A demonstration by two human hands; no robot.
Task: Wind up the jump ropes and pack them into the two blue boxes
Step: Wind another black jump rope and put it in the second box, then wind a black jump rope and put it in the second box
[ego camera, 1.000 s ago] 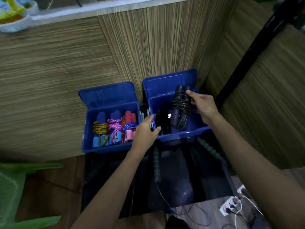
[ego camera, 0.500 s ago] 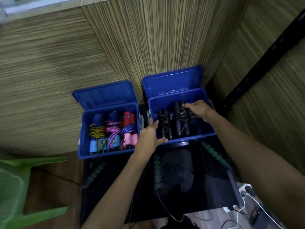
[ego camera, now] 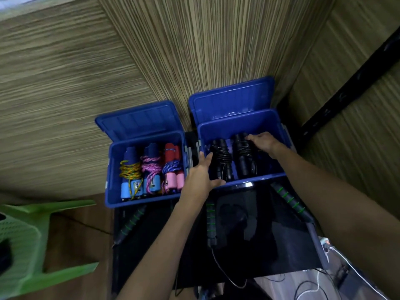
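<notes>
Since a second ago the second black rope bundle [ego camera: 244,156] has gone from held above the right blue box [ego camera: 242,128] to lying down inside it, beside the first black bundle [ego camera: 220,161].

Right hand [ego camera: 263,142] reaches in from the right, palm down, fingers laid fairly straight over the top end of that second bundle; touching, no clear wrap around it. Left hand [ego camera: 201,175] sits at the box's near-left corner, thumb hooked over the front rim, fingers extended against the first bundle's side.

Both boxes stand side by side on a black bench [ego camera: 259,245], lids open and leaning back against a striped wood-grain wall [ego camera: 194,50]. Left blue box [ego camera: 112,169] holds three wound ropes: yellow [ego camera: 129,172], pink [ego camera: 151,167], blue-on-red handles [ego camera: 172,167]. Green-ringed black handles [ego camera: 289,200] lie loose on the bench in front of the boxes, one between the forearms. Green plastic chair [ego camera: 21,234] at lower left, white cables [ego camera: 313,286] at lower right.
</notes>
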